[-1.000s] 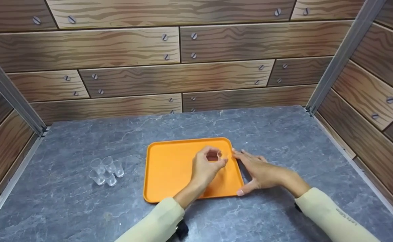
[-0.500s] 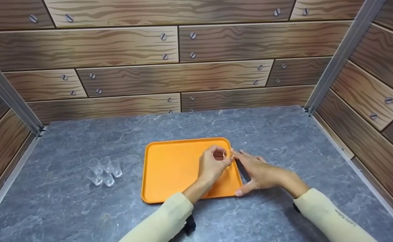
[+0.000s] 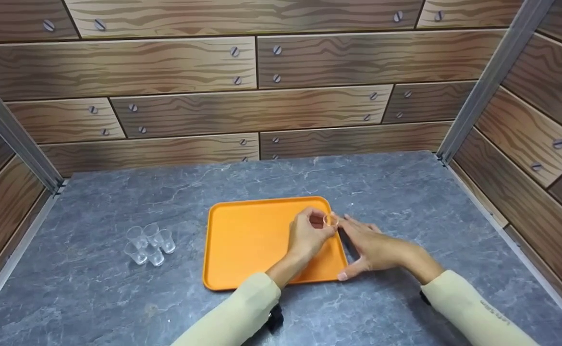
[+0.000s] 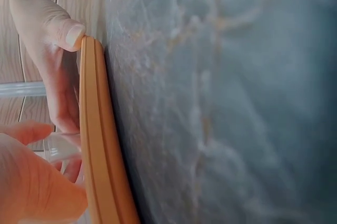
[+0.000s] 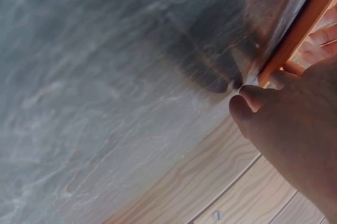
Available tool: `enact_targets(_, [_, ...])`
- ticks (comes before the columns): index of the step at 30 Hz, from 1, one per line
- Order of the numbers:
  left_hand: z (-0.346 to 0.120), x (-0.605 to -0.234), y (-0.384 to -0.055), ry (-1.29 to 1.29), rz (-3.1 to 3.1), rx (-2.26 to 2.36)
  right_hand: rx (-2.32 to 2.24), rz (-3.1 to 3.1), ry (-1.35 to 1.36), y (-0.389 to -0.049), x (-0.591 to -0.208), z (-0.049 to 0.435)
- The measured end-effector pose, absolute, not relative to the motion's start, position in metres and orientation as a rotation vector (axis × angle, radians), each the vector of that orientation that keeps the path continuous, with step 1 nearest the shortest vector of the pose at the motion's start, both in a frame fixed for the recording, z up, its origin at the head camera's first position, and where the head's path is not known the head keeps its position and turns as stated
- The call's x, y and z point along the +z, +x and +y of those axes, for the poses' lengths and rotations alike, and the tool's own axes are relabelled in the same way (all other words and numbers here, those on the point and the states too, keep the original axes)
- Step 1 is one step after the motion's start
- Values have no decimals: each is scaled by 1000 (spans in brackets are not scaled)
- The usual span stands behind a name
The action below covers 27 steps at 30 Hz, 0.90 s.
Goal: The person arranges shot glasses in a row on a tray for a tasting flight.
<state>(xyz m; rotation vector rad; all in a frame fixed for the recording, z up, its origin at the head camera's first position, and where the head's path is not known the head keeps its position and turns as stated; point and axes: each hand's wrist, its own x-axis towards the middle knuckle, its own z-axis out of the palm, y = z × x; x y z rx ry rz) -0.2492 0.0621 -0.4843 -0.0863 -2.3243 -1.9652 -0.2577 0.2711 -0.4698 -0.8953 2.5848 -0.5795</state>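
Observation:
My left hand (image 3: 305, 238) pinches a small clear plastic cup (image 3: 330, 220) between thumb and fingers, over the right side of an orange tray (image 3: 247, 240). In the left wrist view the cup (image 4: 62, 147) shows just behind the tray's rim (image 4: 97, 129), its lower part hidden. My right hand (image 3: 372, 247) spreads along the tray's right edge, thumb at the near corner and fingertips farther up, close to the cup. Fingers of the right hand (image 5: 295, 97) meet the tray's edge (image 5: 295, 37) in the right wrist view.
Several clear cups (image 3: 151, 244) stand bunched together on the grey marbled table (image 3: 93, 211), left of the tray. Wood-patterned walls (image 3: 189, 62) enclose the table at the back and both sides, with metal posts (image 3: 482, 72) at the corners.
My left hand has moved right with the cup, bringing it up to the tray's right edge beside my right fingertips. The right hand and the tray have stayed in place.

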Motion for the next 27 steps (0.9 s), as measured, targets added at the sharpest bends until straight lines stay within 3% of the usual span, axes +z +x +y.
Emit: enact_targets(27, [36, -484, -230, -129, -2269, -2083, -607, 2575, -871, -259, -473, 272])
